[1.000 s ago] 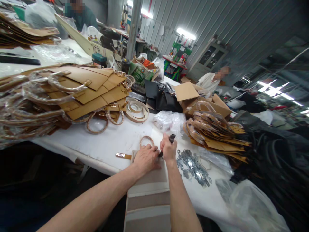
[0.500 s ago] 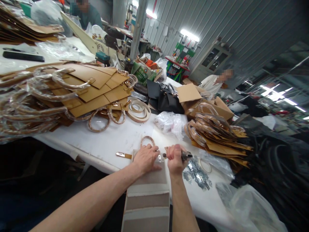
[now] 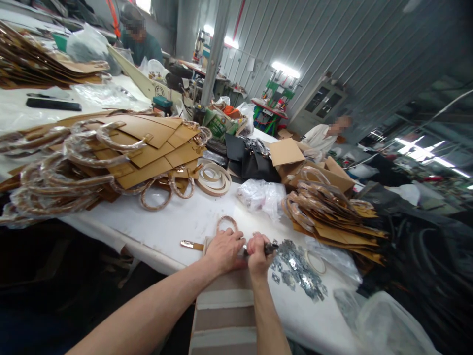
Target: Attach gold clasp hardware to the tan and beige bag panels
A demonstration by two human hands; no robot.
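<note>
Left hand [image 3: 224, 251] lies flat on beige panel [image 3: 225, 279]; right hand [image 3: 258, 255] grips small tool [image 3: 271, 249], working end hidden by fingers.

No legible txt anywhere, print on green bag [image 3: 218, 124] too blurry

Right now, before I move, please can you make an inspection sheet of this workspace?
surface: white-covered table, crowded.
job's things: left hand lies on striped panel; right hand grips dark tool; tan strap and ring handle lie beside.
clutter: metal fittings, stacked flaps, wrapped handles, black bag, box.
grippers: none; two bare hands.
cables: dark loops right of the table, type unclear.
surroundings: two co-workers, corrugated wall.
</note>
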